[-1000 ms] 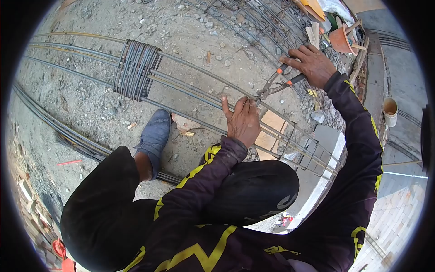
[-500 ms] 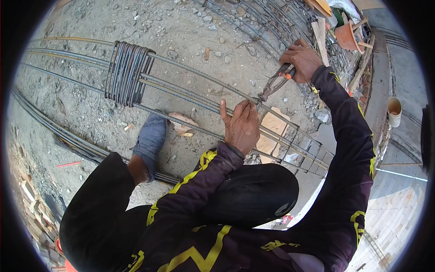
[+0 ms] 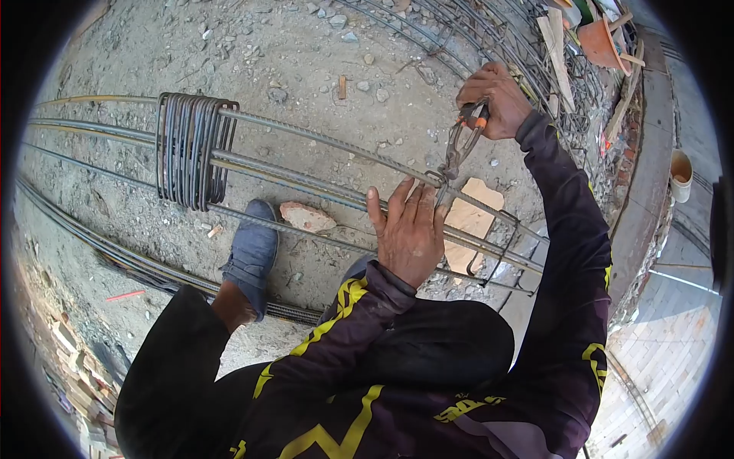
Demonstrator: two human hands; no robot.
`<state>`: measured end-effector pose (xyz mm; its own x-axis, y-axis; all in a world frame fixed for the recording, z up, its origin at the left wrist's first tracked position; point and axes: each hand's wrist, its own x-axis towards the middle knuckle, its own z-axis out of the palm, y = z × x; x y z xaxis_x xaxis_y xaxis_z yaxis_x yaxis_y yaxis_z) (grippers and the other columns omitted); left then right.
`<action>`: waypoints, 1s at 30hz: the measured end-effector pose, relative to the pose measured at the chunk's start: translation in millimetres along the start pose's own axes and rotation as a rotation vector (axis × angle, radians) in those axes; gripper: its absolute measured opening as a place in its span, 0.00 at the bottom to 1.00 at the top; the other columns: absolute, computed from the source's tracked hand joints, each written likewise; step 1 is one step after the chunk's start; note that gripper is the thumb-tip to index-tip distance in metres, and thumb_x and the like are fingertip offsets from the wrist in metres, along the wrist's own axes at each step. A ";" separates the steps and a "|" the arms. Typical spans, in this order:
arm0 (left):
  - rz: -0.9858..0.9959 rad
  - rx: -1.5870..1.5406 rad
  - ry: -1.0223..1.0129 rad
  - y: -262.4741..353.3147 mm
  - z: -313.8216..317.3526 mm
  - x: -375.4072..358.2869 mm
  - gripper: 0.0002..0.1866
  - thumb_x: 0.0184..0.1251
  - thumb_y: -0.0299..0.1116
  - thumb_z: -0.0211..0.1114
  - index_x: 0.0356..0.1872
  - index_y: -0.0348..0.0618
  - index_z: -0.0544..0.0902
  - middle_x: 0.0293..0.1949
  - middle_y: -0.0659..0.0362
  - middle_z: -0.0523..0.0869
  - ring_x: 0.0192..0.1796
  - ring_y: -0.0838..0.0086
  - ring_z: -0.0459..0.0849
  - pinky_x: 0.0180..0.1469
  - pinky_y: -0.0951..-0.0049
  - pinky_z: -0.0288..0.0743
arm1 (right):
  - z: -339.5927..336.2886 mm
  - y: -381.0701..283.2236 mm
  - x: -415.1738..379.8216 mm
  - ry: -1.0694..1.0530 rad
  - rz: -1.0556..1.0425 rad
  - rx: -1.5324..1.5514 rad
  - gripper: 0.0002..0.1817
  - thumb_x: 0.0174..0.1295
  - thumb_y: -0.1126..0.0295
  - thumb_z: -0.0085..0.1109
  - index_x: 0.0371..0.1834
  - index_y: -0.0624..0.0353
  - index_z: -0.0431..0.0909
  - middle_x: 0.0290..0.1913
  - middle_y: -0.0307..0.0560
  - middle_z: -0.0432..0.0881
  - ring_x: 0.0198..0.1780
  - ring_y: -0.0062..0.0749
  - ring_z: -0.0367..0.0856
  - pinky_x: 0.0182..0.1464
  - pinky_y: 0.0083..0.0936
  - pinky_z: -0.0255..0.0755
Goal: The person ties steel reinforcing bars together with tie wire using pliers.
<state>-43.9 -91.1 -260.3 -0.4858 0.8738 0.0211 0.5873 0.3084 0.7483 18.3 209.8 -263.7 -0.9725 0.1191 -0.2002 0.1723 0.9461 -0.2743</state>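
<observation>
My right hand [image 3: 497, 99] is closed round the handles of the pincers [image 3: 457, 149], which have black and orange grips. Their jaws point down at the crossing of a steel stirrup [image 3: 442, 191] and the upper ribbed rebar [image 3: 329, 141]; any tie wire there is too small to make out. My left hand [image 3: 411, 233] lies across the long bars just left of that stirrup, fingers stretched and thumb apart. Further left, a bunch of rectangular stirrups [image 3: 191, 153] hangs round the bars. More stirrups [image 3: 512, 237] stand spaced out at the right end.
A wooden board [image 3: 470, 222] lies under the bars. Beside my shoe [image 3: 252, 249] is a broken brick piece [image 3: 306, 216]. More rebar [image 3: 115, 252] runs along the left, and loose steel bars [image 3: 489, 30] lie at the top right near an orange container [image 3: 600, 46].
My right hand has shifted slightly left, and the pincers stand more upright at the crossing. My left hand's fingers have straightened over the bars. The whole view has moved a little.
</observation>
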 end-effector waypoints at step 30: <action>0.058 0.019 -0.047 -5.4 -3.2 -1.1 0.15 0.64 0.29 0.67 0.50 0.33 0.83 0.43 0.55 0.87 0.56 0.66 0.80 0.75 0.44 0.34 | 44.7 5.0 4.5 -0.109 0.072 0.217 0.12 0.34 0.62 0.74 0.27 0.44 0.86 0.23 0.32 0.81 0.33 0.38 0.73 0.46 0.33 0.62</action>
<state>-48.7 -94.9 -262.2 -0.4198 0.9070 0.0326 0.6258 0.2633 0.7342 21.8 201.6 -308.1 -0.9358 0.1400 -0.3236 0.2820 0.8481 -0.4486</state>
